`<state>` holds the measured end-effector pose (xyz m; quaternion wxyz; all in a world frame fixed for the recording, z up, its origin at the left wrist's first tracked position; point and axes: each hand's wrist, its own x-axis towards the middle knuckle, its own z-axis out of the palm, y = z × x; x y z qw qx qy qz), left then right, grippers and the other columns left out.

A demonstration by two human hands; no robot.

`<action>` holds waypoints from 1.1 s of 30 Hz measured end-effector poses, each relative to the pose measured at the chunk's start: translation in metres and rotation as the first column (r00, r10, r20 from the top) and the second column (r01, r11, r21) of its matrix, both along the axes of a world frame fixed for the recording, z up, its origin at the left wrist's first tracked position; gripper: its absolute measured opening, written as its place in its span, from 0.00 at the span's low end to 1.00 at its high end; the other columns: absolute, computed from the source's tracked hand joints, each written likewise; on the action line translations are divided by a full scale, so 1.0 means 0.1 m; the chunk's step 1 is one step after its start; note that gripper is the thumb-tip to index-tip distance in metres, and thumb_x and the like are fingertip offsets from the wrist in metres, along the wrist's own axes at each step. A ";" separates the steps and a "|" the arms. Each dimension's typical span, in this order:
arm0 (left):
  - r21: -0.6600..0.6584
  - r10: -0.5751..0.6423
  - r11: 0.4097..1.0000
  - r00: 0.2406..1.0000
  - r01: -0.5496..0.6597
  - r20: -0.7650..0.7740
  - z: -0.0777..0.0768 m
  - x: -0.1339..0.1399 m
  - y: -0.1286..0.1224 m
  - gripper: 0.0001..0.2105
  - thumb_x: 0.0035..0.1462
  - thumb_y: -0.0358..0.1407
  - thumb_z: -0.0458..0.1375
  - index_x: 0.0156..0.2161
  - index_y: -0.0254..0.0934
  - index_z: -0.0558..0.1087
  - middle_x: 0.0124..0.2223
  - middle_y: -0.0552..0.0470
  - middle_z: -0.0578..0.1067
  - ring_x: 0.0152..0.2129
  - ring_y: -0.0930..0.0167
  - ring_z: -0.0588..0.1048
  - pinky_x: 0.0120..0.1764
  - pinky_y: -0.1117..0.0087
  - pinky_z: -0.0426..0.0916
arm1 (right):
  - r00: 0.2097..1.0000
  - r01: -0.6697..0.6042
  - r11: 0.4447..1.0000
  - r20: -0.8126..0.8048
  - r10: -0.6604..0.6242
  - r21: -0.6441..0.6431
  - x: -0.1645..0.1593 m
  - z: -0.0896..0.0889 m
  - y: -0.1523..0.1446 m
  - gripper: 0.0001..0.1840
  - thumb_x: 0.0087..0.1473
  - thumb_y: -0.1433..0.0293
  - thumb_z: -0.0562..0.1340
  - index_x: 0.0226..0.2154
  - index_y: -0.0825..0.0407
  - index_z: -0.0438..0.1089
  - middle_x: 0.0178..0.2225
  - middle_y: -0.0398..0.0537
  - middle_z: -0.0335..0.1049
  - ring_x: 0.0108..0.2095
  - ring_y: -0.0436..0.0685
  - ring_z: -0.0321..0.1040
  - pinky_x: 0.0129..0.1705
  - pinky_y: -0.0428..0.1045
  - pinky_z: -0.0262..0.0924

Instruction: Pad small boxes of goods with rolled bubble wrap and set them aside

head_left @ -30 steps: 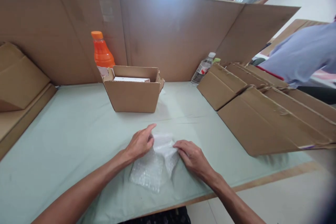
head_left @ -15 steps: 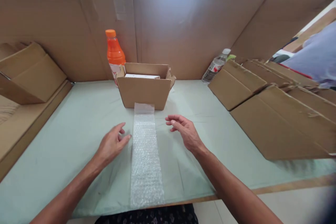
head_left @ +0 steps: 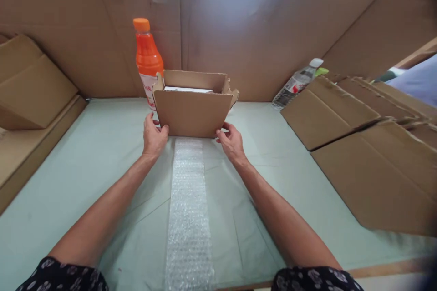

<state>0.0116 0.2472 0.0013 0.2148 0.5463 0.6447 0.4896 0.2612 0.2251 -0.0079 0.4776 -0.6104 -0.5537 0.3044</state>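
Observation:
A small open cardboard box [head_left: 193, 109] stands on the pale green table [head_left: 85, 154], with a white item [head_left: 184, 89] lying inside it. My left hand [head_left: 153, 136] touches the box's lower left corner and my right hand [head_left: 232, 142] touches its lower right corner. A long strip of bubble wrap [head_left: 187, 209] lies flat between my arms, running from the box's front toward me.
An orange drink bottle [head_left: 146, 59] stands behind the box. A clear water bottle [head_left: 296, 84] leans at the back right beside a stack of flattened cardboard boxes [head_left: 368, 145]. More flat cardboard [head_left: 30, 95] is at left. A cardboard wall [head_left: 239, 18] encloses the back.
The crumpled bubble wrap was spread out into a flat strip. Both hands then left it and reached forward to the box's lower corners.

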 end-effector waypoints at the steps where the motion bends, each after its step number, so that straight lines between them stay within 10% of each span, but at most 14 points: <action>1: 0.022 0.001 1.000 1.000 -0.001 -0.014 0.03 0.00 -0.13 0.32 0.53 0.32 0.59 0.63 0.34 0.58 0.47 0.46 0.69 0.34 0.69 0.72 0.45 0.61 0.71 | 1.000 0.003 1.000 0.019 -0.004 0.020 0.03 0.03 -0.08 0.26 0.53 0.61 0.58 0.54 0.52 0.66 0.53 0.55 0.70 0.40 0.57 0.71 0.42 0.55 0.71; 5: 0.128 -0.310 0.922 0.894 0.366 -0.324 0.00 0.02 -1.16 0.25 0.58 0.32 0.57 0.61 0.42 0.63 0.51 0.44 0.72 0.48 0.61 0.72 0.53 0.55 0.68 | 0.941 -0.186 0.971 0.311 0.134 0.147 0.03 0.06 -0.55 0.27 0.57 0.67 0.58 0.59 0.50 0.63 0.58 0.58 0.67 0.49 0.62 0.70 0.50 0.59 0.67; 8: -0.060 -0.565 0.760 0.612 0.647 -0.554 -0.19 0.08 -1.96 0.22 0.56 0.32 0.59 0.56 0.45 0.69 0.58 0.42 0.71 0.56 0.54 0.68 0.57 0.48 0.66 | 0.674 -0.563 0.823 0.617 0.406 0.074 -0.17 -0.01 -0.73 0.27 0.59 0.67 0.60 0.60 0.49 0.64 0.63 0.58 0.63 0.62 0.65 0.60 0.59 0.62 0.59; 11: -0.146 -0.592 0.740 0.534 0.656 -0.603 -0.34 0.14 -2.35 0.23 0.54 0.32 0.59 0.57 0.42 0.70 0.61 0.41 0.70 0.59 0.52 0.66 0.59 0.43 0.63 | 0.425 -0.719 0.689 0.722 0.546 -0.097 -0.43 -0.08 -0.57 0.25 0.62 0.62 0.61 0.61 0.47 0.65 0.65 0.54 0.61 0.66 0.65 0.55 0.64 0.62 0.52; 16: -0.161 -0.600 0.757 0.575 0.634 -0.557 -0.34 0.18 -2.31 0.22 0.55 0.32 0.59 0.56 0.40 0.71 0.60 0.40 0.71 0.60 0.53 0.66 0.62 0.40 0.59 | 0.511 -0.530 0.839 0.744 0.430 -0.120 -0.47 -0.03 -0.25 0.22 0.64 0.67 0.57 0.59 0.52 0.68 0.64 0.59 0.63 0.63 0.67 0.60 0.63 0.66 0.51; 19: -0.166 -0.659 0.725 0.604 0.668 -0.448 -0.23 0.06 -2.23 0.20 0.56 0.32 0.58 0.55 0.39 0.73 0.60 0.39 0.71 0.59 0.54 0.67 0.61 0.42 0.63 | 0.555 -0.480 0.872 0.735 0.390 -0.101 -0.19 0.08 -0.64 0.24 0.62 0.71 0.55 0.60 0.52 0.66 0.64 0.60 0.62 0.62 0.68 0.61 0.61 0.66 0.54; 27: -0.187 -0.681 0.727 0.730 0.661 -0.066 0.06 -0.30 -2.40 0.17 0.65 0.30 0.50 0.55 0.42 0.74 0.50 0.48 0.80 0.49 0.67 0.77 0.52 0.60 0.73 | 0.355 -0.724 0.643 0.664 0.658 -0.250 0.16 0.28 -2.66 0.40 0.50 0.79 0.57 0.65 0.47 0.58 0.67 0.56 0.58 0.62 0.66 0.60 0.58 0.65 0.60; 33: -0.293 -0.614 0.723 0.776 0.625 0.141 -0.07 -0.25 -2.53 0.19 0.65 0.38 0.52 0.59 0.42 0.70 0.50 0.47 0.79 0.50 0.65 0.76 0.55 0.57 0.69 | 0.529 -0.719 0.694 0.620 0.580 -0.036 -0.26 0.02 -2.74 0.14 0.61 0.77 0.57 0.46 0.49 0.72 0.50 0.53 0.76 0.51 0.61 0.70 0.51 0.59 0.64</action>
